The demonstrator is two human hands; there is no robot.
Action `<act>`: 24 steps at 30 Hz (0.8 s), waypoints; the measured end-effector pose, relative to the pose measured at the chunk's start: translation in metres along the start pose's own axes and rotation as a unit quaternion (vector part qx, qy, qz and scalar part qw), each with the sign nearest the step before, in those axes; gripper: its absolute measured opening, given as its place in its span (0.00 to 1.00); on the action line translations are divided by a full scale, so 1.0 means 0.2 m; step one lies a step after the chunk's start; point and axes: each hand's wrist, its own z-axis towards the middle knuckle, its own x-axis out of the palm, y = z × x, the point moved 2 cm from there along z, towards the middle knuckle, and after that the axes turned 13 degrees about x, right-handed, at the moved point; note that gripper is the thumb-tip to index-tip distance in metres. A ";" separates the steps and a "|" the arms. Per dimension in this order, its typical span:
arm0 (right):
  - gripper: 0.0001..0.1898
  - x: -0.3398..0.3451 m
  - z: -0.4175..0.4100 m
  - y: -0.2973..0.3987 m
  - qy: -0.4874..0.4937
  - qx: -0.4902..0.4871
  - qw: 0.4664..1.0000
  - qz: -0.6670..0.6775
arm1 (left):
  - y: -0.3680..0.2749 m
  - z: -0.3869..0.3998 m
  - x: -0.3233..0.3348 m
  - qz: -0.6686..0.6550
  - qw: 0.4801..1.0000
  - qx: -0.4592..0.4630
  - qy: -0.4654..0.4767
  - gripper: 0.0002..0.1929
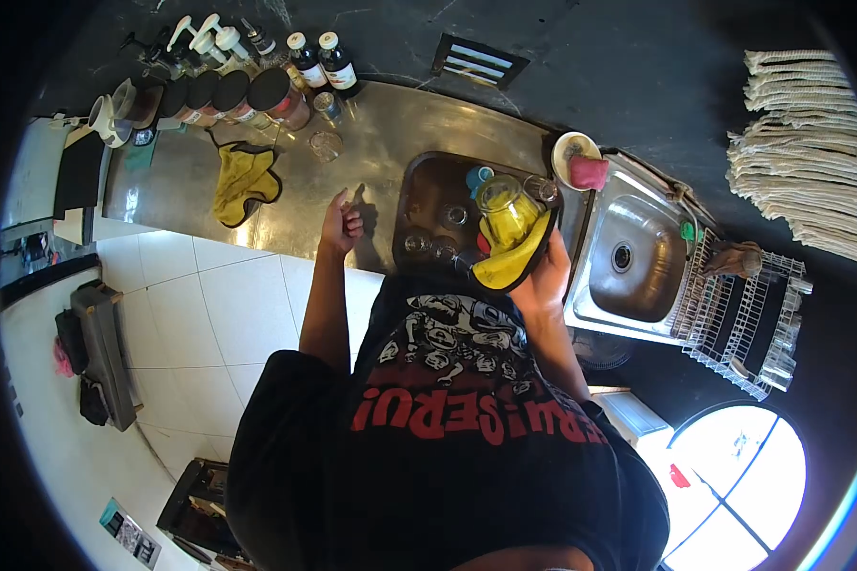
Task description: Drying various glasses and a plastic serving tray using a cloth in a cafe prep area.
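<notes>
My left hand point(342, 223) hovers near the steel counter's front edge, its fingers loosely curled around nothing. At the sink, my right hand point(548, 275) holds a yellow cloth with dark edging point(508, 268). A clear glass vessel point(503, 203) rests against this cloth, above the dark basin point(428, 193). Small glasses point(418, 241) stand low in the basin, and a blue item point(480, 177) is behind the vessel. Another small clear glass point(540, 188) is beside the vessel. A second yellow cloth point(245, 182) lies on the counter to the left.
Lidded jars point(278, 96), pump bottles point(230, 43) and dark bottles point(338, 68) line the back left. A bowl point(564, 160) with a pink sponge point(588, 173) sits between the basins. Right are a steel sink point(635, 264) and wire dish rack point(739, 321).
</notes>
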 end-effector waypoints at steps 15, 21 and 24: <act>0.14 0.20 0.01 -0.13 -0.035 -0.397 0.433 -0.809 | 0.11 -0.79 1.26 -0.108 0.969 0.149 0.166 0.12; 0.12 0.30 0.01 -0.08 -0.027 0.017 0.998 0.050 | 0.03 -0.80 1.36 -0.027 0.871 0.232 0.433 0.15; 0.10 0.08 -0.02 -0.13 -0.045 -0.097 0.922 -0.373 | 0.05 -0.83 1.38 0.007 0.899 0.254 0.357 0.14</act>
